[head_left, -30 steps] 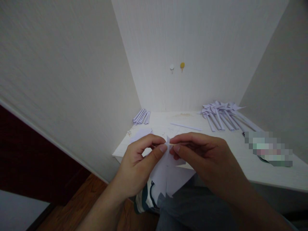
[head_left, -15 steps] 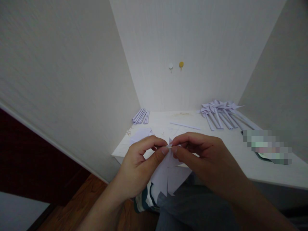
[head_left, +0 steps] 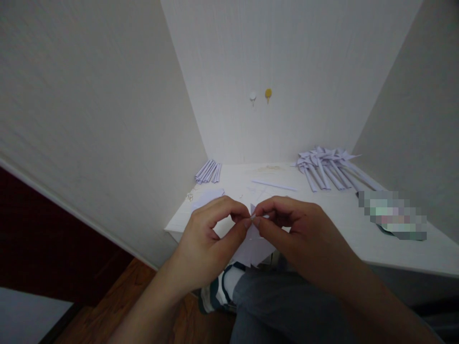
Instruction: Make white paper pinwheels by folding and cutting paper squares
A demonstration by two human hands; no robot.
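Note:
Over the front edge of the table, my left hand (head_left: pixel 210 241) and my right hand (head_left: pixel 304 231) meet fingertip to fingertip. Both are closed in a pinch on a white sheet of paper (head_left: pixel 253 251) with slits cut in it. One pointed corner of the sheet sticks up between the fingertips, while the rest hangs below them. The exact spot being pinched is hidden by thumbs and forefingers. Just past my hands lie a thin rolled paper stick (head_left: pixel 274 185) and, partly behind my left hand, flat paper sheets (head_left: pixel 208 196).
Several paper pinwheels (head_left: pixel 322 162) on rolled sticks lie at the back right of the white table (head_left: pixel 333 210). A bundle of paper tubes (head_left: pixel 208 171) sits back left, near small loose bits (head_left: pixel 189 196). A blurred-out object (head_left: pixel 392 215) is at right. Two hooks (head_left: pixel 268 93) hang on the wall.
The lower part of the paper has swung up and shows shorter, uncovering more of the shoe and trouser leg beneath. Both hands keep their pinch at nearly the same place.

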